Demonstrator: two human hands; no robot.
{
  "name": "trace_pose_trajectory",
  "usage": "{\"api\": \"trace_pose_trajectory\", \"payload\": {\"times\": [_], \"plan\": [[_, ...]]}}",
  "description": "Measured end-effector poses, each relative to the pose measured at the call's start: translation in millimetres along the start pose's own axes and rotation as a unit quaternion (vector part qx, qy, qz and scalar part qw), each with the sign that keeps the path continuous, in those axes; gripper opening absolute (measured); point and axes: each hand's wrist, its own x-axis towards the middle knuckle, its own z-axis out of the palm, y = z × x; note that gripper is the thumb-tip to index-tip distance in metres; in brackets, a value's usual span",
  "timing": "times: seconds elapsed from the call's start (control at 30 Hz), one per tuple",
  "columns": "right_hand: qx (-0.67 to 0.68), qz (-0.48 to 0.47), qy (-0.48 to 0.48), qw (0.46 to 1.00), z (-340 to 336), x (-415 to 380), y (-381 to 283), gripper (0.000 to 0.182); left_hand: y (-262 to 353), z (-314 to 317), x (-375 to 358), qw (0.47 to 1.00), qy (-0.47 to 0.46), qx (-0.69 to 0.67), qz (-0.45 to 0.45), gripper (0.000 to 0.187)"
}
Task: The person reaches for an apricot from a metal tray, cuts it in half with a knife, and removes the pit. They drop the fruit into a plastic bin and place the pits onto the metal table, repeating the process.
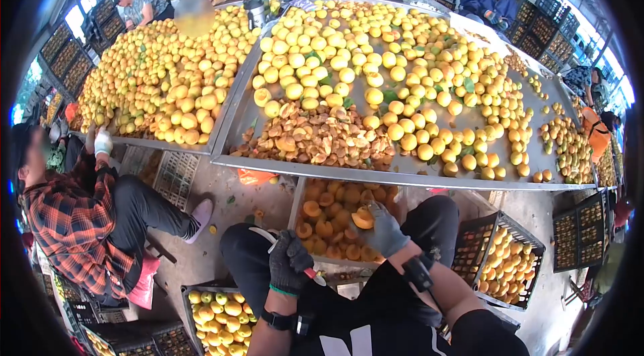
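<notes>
My left hand (290, 263), in a dark grey glove with a green cuff, is closed around a tool (315, 277) with a red-and-white handle; a pale curved part shows above the fist. My right hand (386, 230), in a lighter grey glove, grips an orange apricot half (363, 218) between thumb and fingers. Below and between both hands, a crate (295, 205) between my knees holds many halved orange fruits (325, 211). Beyond it, a pile of brown pits and scraps (322, 138) lies at the near edge of the metal table (402, 177), with whole yellow fruits (295, 54) behind.
A person in a plaid shirt (77, 222) sits at the left; several others sit across the table. Black crates of fruit stand by my left leg (218, 319) and right leg (506, 262). The metal table's front edge runs just ahead of my knees.
</notes>
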Motion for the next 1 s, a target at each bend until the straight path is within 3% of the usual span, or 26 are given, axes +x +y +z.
{"api": "trace_pose_trajectory", "payload": {"times": [0.1,0.13,0.17,0.2,0.23,0.3,0.33,0.37,0.4,0.43,0.47,0.5,0.53,0.57,0.6,0.73,0.77,0.8,0.83,0.87,0.93,1.0], "plan": [[-0.078,-0.184,0.143,0.969,-44,43,50,0.044,-2,-1,5,1.000,0.005,0.020,-0.010,0.020],[-0.076,-0.193,0.147,0.967,-130,76,78,0.044,-3,-3,5,0.999,0.013,0.037,-0.007,0.021],[0.051,-0.173,0.001,0.984,-198,99,135,0.042,-3,-6,7,0.998,0.030,0.059,0.004,0.020],[0.172,-0.155,-0.148,0.962,-243,140,185,0.041,0,-7,10,0.998,0.016,0.068,-0.008,0.020],[0.168,-0.176,-0.144,0.959,-213,133,142,0.041,2,-9,11,0.998,0.001,0.056,-0.015,0.020],[0.230,0.021,-0.082,0.970,-135,49,174,0.032,5,-16,14,0.998,-0.024,0.048,-0.041,0.020],[0.260,0.122,-0.050,0.957,-95,36,120,0.029,5,-22,14,0.998,-0.024,0.050,-0.023,0.019],[0.009,-0.002,-0.086,0.996,-62,3,101,0.025,5,-26,15,0.998,-0.025,0.052,-0.004,0.018],[-0.244,-0.120,-0.110,0.956,-41,-21,87,0.022,3,-29,14,0.998,-0.033,0.055,-0.017,0.018],[-0.245,-0.132,-0.099,0.955,-37,-31,77,0.022,3,-31,14,0.994,0.002,0.104,0.008,0.019],[-0.350,-0.108,-0.122,0.922,-36,-38,67,0.021,3,-32,16,0.987,0.033,0.154,0.034,0.020],[-0.449,-0.077,-0.141,0.879,-39,-42,61,0.021,5,-27,14,0.991,0.025,0.128,-0.001,0.017],[-0.450,-0.081,-0.130,0.880,-45,-37,61,0.021,1,-22,13,0.991,0.020,0.132,-0.011,0.017],[-0.211,0.068,-0.047,0.974,-53,-23,63,0.020,-4,-3,10,0.988,0.090,0.127,-0.003,0.022],[0.051,0.207,0.035,0.976,-56,-17,59,0.019,-9,9,11,0.979,0.160,0.123,0.006,0.035],[0.050,0.156,0.052,0.985,-65,-16,-2,0.017,-17,6,20,0.964,0.188,0.189,0.006,0.037],[-0.245,-0.222,-0.004,0.944,-57,-24,-33,0.015,-21,10,18,0.947,0.206,0.243,0.036,0.038],[-0.486,-0.544,-0.058,0.682,-49,-35,-66,0.015,-25,10,17,0.926,0.224,0.295,0.067,0.039],[-0.330,-0.351,-0.021,0.876,-40,-57,-112,0.014,-24,3,21,0.926,0.222,0.297,0.066,0.039],[-0.140,-0.123,0.018,0.982,-40,-77,-151,0.014,-21,-7,24,0.942,0.216,0.253,0.044,0.039],[-0.221,-0.260,0.199,0.919,-79,-82,-183,0.013,-21,-9,29,0.954,0.208,0.214,0.022,0.040],[-0.028,-0.281,0.253,0.925,-127,-85,-193,0.011,-28,1,30,0.930,0.243,0.273,0.049,0.040]]}}
